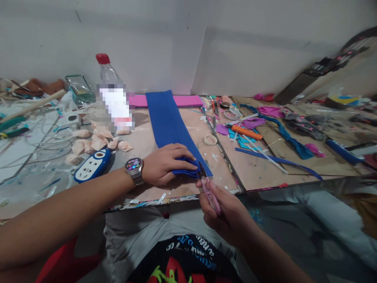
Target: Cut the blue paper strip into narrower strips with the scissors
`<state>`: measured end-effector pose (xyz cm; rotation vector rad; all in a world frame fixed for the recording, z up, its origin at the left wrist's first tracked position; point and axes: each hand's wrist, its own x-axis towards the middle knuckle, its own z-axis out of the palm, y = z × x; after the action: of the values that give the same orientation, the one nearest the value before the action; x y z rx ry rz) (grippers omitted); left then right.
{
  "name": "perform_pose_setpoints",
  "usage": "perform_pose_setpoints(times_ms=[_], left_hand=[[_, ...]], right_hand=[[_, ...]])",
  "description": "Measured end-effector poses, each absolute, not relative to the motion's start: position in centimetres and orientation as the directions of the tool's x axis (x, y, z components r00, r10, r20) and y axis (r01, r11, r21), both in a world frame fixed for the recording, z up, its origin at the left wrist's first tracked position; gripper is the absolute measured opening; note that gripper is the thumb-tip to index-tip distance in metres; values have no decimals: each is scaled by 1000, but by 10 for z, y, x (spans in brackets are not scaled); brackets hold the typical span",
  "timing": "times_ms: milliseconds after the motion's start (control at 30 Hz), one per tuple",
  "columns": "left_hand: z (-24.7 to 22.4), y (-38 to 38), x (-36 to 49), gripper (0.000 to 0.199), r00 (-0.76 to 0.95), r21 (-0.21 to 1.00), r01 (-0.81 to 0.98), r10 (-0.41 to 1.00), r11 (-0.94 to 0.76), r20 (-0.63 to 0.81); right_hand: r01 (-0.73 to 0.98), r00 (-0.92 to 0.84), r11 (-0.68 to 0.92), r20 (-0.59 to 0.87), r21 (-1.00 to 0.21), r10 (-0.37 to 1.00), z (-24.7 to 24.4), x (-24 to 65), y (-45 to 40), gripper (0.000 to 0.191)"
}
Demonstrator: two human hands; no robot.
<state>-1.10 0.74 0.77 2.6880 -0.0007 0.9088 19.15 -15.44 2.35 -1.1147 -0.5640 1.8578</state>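
A long blue strip [167, 118], which looks like crepe paper, runs from the back of the table toward me. My left hand [165, 163], with a watch at the wrist, lies over its near end and pinches a folded blue bundle [188, 169] there. In my right hand [222, 204] is a pair of scissors [210, 194] with pink handles. The dark blades reach the right edge of the bundle, beside my left fingertips. How far they are apart is too small to tell.
Left of my left hand are a blue-and-white power strip [94, 164], peach paper bits [100, 135] and a red-capped bottle [107, 72]. A pink strip [188, 101] lies under the blue one's far end. To the right are a tape roll [210, 140] and an orange cutter [245, 132].
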Motion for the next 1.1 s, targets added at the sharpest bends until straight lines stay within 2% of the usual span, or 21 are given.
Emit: perform_pose_setpoints(times_ms=[300, 1100], left_hand=[[8, 9, -14, 50, 796, 259, -111, 70, -959, 601], [7, 10, -12, 46, 793, 268, -144, 51, -953, 607]], right_hand=[[-460, -226, -529, -482, -713, 847, 25, 197, -155, 45], [-447, -226, -544, -499, -710, 837, 23, 196, -157, 38]])
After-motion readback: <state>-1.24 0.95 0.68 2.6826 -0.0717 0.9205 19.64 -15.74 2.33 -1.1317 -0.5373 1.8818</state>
